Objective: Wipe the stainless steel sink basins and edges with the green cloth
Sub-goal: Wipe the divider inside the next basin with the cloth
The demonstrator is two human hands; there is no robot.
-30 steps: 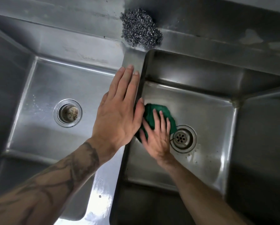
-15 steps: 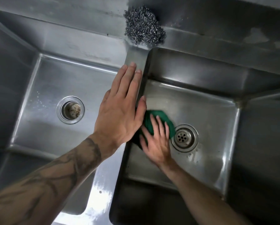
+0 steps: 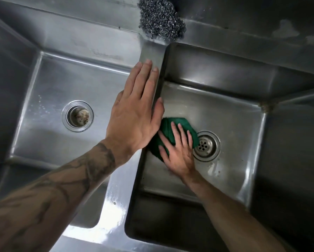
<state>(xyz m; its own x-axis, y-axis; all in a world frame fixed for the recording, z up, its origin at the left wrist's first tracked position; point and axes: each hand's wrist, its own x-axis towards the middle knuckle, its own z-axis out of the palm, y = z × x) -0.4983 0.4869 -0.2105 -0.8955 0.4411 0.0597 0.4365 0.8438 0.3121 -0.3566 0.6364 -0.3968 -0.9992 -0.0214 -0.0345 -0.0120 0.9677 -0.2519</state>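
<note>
Below, your right hand (image 3: 178, 151) lies flat on the cloth (image 3: 166, 130), fingers spread and pressing it against the floor of the right basin (image 3: 231, 124); the palm bears down on the fabric rather than clamping it. The cloth, green and bunched, sits on the basin floor near the left wall, its right edge touching the rim of the drain (image 3: 206, 146). That drain is a perforated strainer, with your fingertips just beside it. Your left hand (image 3: 136, 113) rests palm down on the divider (image 3: 150, 55) between the two basins, fingers extended and held together, holding nothing; the thumb overhangs the right basin just above the cloth. A tattoo marks the left forearm (image 3: 65, 184). The left basin (image 3: 48, 91) carries an open drain (image 3: 77, 115) with brownish residue inside and a scatter of small droplets on the floor to its upper left. A steel wool pad (image 3: 160, 19) sits on the back ledge where the divider meets it, well apart from both hands. Bright reflections show on the near part of the divider, below your left wrist.
</note>
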